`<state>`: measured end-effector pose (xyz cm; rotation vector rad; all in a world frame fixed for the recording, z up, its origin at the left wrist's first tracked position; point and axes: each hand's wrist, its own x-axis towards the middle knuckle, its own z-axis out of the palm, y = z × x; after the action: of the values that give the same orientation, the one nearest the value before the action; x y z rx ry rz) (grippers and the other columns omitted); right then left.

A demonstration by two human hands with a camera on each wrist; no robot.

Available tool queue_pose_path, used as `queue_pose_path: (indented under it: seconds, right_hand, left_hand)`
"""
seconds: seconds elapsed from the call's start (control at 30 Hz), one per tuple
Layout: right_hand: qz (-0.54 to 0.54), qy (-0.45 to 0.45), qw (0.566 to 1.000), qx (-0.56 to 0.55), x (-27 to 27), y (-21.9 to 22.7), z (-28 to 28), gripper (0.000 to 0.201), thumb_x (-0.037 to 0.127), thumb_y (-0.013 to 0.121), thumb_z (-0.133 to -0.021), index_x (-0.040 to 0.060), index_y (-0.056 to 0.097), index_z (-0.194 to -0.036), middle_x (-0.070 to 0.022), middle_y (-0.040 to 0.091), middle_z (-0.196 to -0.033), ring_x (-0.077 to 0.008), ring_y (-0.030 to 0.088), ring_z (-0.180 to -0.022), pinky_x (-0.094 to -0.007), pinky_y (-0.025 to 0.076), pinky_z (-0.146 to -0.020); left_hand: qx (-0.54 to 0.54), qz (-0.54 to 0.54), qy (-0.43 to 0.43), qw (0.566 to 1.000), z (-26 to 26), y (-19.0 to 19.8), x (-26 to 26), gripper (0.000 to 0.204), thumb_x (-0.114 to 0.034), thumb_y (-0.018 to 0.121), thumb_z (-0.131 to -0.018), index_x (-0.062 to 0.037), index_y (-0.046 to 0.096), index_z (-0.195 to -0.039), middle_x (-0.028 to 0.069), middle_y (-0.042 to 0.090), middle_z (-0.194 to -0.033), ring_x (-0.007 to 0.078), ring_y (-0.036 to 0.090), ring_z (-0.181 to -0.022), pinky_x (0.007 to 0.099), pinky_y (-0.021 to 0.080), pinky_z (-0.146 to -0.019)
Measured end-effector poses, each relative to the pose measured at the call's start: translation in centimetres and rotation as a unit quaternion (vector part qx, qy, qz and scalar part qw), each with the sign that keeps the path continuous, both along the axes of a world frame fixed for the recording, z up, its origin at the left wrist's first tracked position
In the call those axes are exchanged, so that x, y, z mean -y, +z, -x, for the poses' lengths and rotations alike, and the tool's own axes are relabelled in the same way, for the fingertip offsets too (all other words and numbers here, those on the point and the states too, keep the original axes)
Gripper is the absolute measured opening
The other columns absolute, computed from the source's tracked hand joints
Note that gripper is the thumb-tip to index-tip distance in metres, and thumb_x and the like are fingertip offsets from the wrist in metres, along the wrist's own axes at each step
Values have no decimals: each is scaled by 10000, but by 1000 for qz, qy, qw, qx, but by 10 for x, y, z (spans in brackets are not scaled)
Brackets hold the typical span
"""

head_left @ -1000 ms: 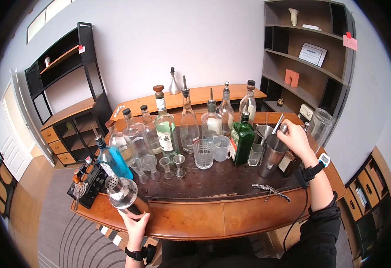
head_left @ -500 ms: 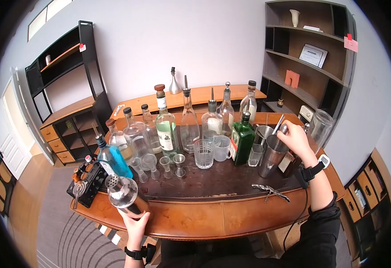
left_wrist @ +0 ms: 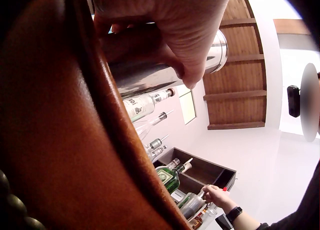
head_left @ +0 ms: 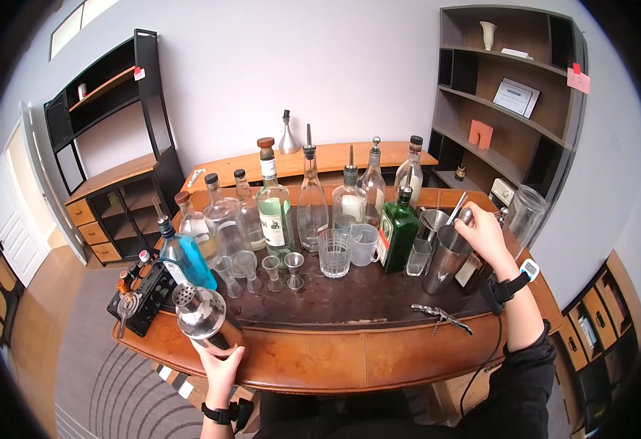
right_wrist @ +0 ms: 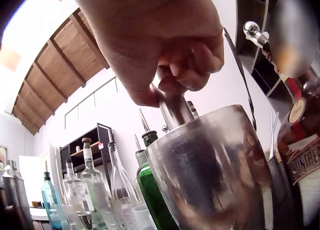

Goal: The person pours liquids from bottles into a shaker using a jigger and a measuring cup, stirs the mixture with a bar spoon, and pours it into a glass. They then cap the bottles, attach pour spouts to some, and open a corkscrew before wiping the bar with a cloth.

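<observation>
In the head view my left hand [head_left: 219,369] grips the lower body of a steel cocktail shaker [head_left: 202,316] at the bar's near left edge. The shaker's strainer top is uncapped, its holes showing. My right hand [head_left: 486,234] is over a tall metal mixing tin [head_left: 443,265] at the right of the bar. Its curled fingers hold a thick, smooth metal muddler [right_wrist: 175,109], which reaches down past the tin's rim in the right wrist view. The muddler's lower end is hidden inside the tin.
Several bottles stand behind, including a blue one [head_left: 197,260] and a green one [head_left: 399,230]. Jiggers [head_left: 295,272], a cut-glass tumbler [head_left: 334,256] and a plastic jug [head_left: 364,245] are mid-bar. A corkscrew [head_left: 441,317] lies near the front edge; a black caddy [head_left: 145,300] sits left.
The head view has shifted slightly. Both hands keep the same holds, the left on the shaker and the right on the muddler at the tin.
</observation>
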<state>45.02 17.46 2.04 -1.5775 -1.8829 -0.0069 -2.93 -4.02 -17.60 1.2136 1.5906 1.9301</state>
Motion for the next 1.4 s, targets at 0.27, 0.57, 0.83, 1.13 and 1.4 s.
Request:
queue_pose_path:
  seconds: [0.27,0.57,0.83,1.13,1.4]
  right_hand:
    - [19,21,1000,2,-1,0,-4,317,327,667,-799,40,612,-922,-175,643,-712,-355,660,-725,-442,509,-670]
    - [13,36,999,23,-1,2,-7,371,371,640,-795,23,601,-918,-204,661,-777,-376,662,-789,-459,514,-727]
    - [4,58,998,11,-7,-2,-10,347,359,642,-801,26,585,-880,-197,646,-725,-381,656,-750,-462,498,-699]
    - [20,67,998,-2,-8,-1,-12,358,360,634,-811,13,567,-873,-209,645,-761,-392,650,-777,-468,489,-703]
    - [14,56,998,-1,-6,1,-10,339,336,623,-819,12,572,-904,-211,641,-753,-391,651,-770,-462,487,-708]
  left_hand:
    - [27,5,3,1000,-3,2,0,1135,52,778,-677,12,5,-1507,201,305,-1456,233,460,-1219,309,501,-945]
    - [15,6,27,1000,-2,-6,0,1007,30,703,-738,-28,81,-1527,142,357,-1428,211,456,-1189,322,407,-1012]
    - [-17,9,31,999,-3,-4,1,960,6,700,-769,-26,101,-1517,149,335,-1441,220,436,-1220,324,407,-1021]
    - [1,8,19,1000,-1,-6,1,975,-3,713,-771,-38,95,-1524,140,333,-1445,215,435,-1214,314,402,-1018]
    - [-21,5,22,1000,9,-18,-1,974,9,709,-771,-46,96,-1526,133,349,-1438,209,442,-1205,315,398,-1020]
